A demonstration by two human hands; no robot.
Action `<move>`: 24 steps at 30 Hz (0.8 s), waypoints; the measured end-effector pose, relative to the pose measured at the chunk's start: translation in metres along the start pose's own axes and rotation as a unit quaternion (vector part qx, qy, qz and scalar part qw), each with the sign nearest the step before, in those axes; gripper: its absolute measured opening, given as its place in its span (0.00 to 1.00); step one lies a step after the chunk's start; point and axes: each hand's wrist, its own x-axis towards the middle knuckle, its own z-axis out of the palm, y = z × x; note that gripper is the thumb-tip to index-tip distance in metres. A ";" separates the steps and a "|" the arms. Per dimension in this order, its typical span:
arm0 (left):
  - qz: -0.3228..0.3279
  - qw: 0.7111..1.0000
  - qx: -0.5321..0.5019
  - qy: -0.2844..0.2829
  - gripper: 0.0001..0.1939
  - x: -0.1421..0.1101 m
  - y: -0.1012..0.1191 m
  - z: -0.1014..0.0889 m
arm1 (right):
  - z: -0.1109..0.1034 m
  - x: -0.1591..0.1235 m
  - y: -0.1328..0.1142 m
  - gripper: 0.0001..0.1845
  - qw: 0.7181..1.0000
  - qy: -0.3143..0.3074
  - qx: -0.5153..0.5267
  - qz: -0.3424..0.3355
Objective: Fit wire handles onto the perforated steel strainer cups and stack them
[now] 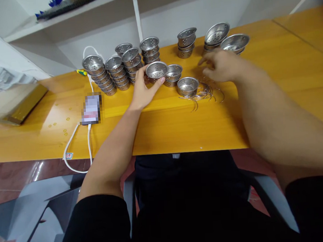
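My left hand (145,89) is closed round a perforated metal strainer cup (157,70), thumb at its near side and fingers on the left. Right beside that cup stands a short stack of similar cups (173,74). A single cup (188,86) sits nearer me, with a loose pile of thin curved wires (207,92) at its right. My right hand (219,63) hovers above and behind the wires, fingers bent and apart, with nothing visible in them. Just beyond it are wider metal cups (235,43), partly hidden by the hand and wrist.
Several tall stacks of cups (115,70) line the back left, and a smaller stack (187,41) stands at the back. A phone (91,109) with a white cable (66,149) lies on the left. Farther left is a cardboard box (19,103). Behind the table rises a white shelf (101,9).
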 end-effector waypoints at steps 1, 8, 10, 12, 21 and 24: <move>-0.005 1.000 -0.009 -0.003 0.49 0.000 -0.002 0.000 | 0.003 -0.002 -0.009 0.24 0.998 0.051 0.025 -0.020; -0.020 0.999 -0.042 -0.017 0.52 0.005 -0.019 0.002 | 0.029 -0.003 -0.052 0.23 0.966 0.068 0.153 -0.196; -0.022 0.999 -0.044 -0.018 0.53 0.004 -0.021 0.002 | 0.031 -0.004 -0.059 0.23 0.962 0.061 0.159 -0.214; -0.023 0.998 -0.049 -0.024 0.53 0.003 -0.020 0.002 | 0.031 -0.007 -0.067 0.26 0.962 0.059 0.155 -0.218; 0.002 0.991 -0.087 -0.103 0.49 -0.004 0.013 0.007 | 0.020 -0.023 -0.090 0.36 0.959 0.098 0.197 -0.178; -0.009 0.988 -0.102 -0.117 0.49 -0.006 0.020 0.006 | 0.025 -0.018 -0.087 0.31 0.959 0.098 0.199 -0.177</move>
